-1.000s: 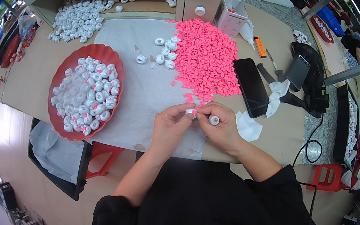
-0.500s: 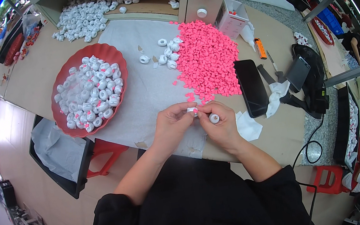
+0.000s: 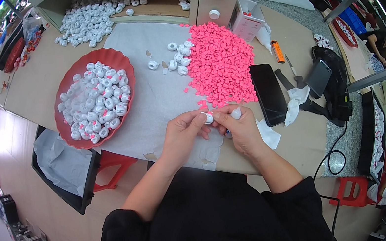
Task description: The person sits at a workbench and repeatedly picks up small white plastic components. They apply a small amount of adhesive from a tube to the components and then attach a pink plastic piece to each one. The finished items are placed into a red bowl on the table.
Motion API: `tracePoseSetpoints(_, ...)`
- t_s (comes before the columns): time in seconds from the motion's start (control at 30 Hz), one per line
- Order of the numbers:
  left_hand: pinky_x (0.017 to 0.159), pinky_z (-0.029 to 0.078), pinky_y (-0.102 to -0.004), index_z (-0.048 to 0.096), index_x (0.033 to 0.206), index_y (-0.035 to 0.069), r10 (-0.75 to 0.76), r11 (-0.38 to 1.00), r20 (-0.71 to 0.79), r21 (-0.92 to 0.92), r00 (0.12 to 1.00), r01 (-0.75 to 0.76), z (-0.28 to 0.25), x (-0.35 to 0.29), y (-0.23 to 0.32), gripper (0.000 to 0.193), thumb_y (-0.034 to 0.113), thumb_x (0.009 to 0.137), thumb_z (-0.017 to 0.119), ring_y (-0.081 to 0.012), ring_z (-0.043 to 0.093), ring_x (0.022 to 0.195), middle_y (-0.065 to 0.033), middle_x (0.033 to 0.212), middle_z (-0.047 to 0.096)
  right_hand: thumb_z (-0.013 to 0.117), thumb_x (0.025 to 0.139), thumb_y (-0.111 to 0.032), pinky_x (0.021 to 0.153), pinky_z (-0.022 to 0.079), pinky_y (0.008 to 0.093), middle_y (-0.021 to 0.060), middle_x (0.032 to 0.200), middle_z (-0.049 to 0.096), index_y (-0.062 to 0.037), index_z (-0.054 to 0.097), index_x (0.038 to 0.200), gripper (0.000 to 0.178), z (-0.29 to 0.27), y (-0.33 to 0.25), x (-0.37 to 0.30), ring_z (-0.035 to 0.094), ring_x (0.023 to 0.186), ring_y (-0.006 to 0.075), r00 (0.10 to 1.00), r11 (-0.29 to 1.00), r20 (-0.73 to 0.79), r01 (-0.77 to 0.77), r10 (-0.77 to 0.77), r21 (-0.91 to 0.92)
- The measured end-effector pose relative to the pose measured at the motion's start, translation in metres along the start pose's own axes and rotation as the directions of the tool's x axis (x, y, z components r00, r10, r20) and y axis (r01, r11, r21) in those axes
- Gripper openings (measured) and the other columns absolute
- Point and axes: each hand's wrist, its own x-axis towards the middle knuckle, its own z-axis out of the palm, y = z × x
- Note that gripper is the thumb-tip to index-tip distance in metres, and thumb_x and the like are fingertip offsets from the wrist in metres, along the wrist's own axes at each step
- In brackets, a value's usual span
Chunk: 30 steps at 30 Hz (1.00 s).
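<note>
Over the table's near edge, my left hand [image 3: 180, 137] pinches a small white ring-shaped piece [image 3: 208, 118] between thumb and fingers. My right hand [image 3: 242, 135] meets it from the other side, fingertips at the piece. Tucked in the right hand is a white bottle-like thing [image 3: 236, 113], mostly hidden by the fingers. Just beyond both hands spreads a heap of small pink pieces [image 3: 222, 64]. Several loose white ring-shaped pieces [image 3: 179, 57] lie at the heap's left. A red scalloped bowl [image 3: 128, 68] on the left holds many such white pieces, some bearing pink bits.
Right of the heap are a black phone [image 3: 269, 94], an orange lighter [image 3: 277, 51], a white squeeze bottle [image 3: 264, 37] and a white box [image 3: 245, 20]. More white pieces [image 3: 86, 24] lie at the back. A black tray [image 3: 82, 199] sits low left; a cable [image 3: 330, 170] hangs right.
The white piece has turned between my fingers. My right hand has rolled, so the bottle-like thing now points up and away, higher than before.
</note>
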Motion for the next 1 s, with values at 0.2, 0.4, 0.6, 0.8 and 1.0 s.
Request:
tracePoseSetpoints(0.2, 0.066, 0.046, -0.0223, 0.057, 0.107, -0.002, 0.051, 0.999, 0.044, -0.001, 0.998, -0.051, -0.005, 0.000, -0.003, 0.023, 0.010, 0.088, 0.053, -0.0098, 0.055, 0.074, -0.0064, 0.087, 0.061, 0.062, 0.080, -0.006, 0.057, 0.043, 0.0220, 0.0056, 0.075, 0.060, 0.0009, 0.063, 0.089, 0.011, 0.004, 0.007, -0.002, 0.054, 0.064, 0.0093, 0.988, 0.981, -0.005, 0.151, -0.153, -0.121)
tracePoseSetpoints(0.4, 0.080, 0.047, -0.0273, 0.053, 0.113, -0.002, 0.177, 0.980, 0.096, 0.068, 0.979, -0.184, -0.007, -0.006, -0.004, 0.028, 0.000, 0.086, 0.051, -0.0143, 0.057, 0.091, -0.0089, 0.100, 0.058, 0.061, 0.076, 0.006, 0.058, 0.044, 0.0237, 0.0103, 0.080, 0.060, 0.0004, 0.063, 0.094, 0.019, -0.001, 0.007, -0.004, 0.056, 0.067, 0.0143, 0.738, 0.544, 0.275, 0.651, -0.616, -0.530)
tracePoseSetpoints(0.6, 0.083, 0.047, -0.0296, 0.050, 0.115, -0.002, 0.265, 0.950, 0.138, 0.133, 0.954, -0.283, -0.007, -0.007, -0.004, 0.029, -0.002, 0.086, 0.049, -0.0160, 0.056, 0.095, -0.0112, 0.109, 0.055, 0.062, 0.075, 0.007, 0.056, 0.043, 0.0235, 0.0104, 0.080, 0.059, -0.0002, 0.063, 0.094, 0.021, -0.003, 0.007, -0.003, 0.056, 0.067, 0.0152, 0.707, 0.498, 0.317, 0.684, -0.632, -0.532)
tracePoseSetpoints(0.8, 0.081, 0.048, -0.0285, 0.051, 0.115, -0.002, 0.208, 0.971, 0.124, 0.095, 0.970, -0.220, -0.008, -0.007, -0.005, 0.029, -0.001, 0.086, 0.050, -0.0152, 0.057, 0.091, -0.0101, 0.104, 0.057, 0.064, 0.071, 0.004, 0.060, 0.046, 0.0280, 0.0095, 0.081, 0.061, -0.0043, 0.064, 0.094, 0.024, -0.002, 0.007, -0.004, 0.058, 0.070, 0.0203, 0.756, 0.564, 0.275, 0.636, -0.594, -0.527)
tracePoseSetpoints(1.0, 0.077, 0.049, -0.0255, 0.054, 0.113, -0.001, 0.117, 0.990, 0.106, 0.061, 0.987, -0.124, -0.012, -0.007, -0.008, 0.027, 0.000, 0.086, 0.052, -0.0129, 0.059, 0.086, -0.0090, 0.099, 0.060, 0.063, 0.072, 0.003, 0.059, 0.046, 0.0278, 0.0101, 0.081, 0.061, -0.0015, 0.063, 0.091, 0.019, -0.001, 0.011, -0.004, 0.057, 0.068, 0.0193, 0.735, 0.523, 0.293, 0.654, -0.612, -0.547)
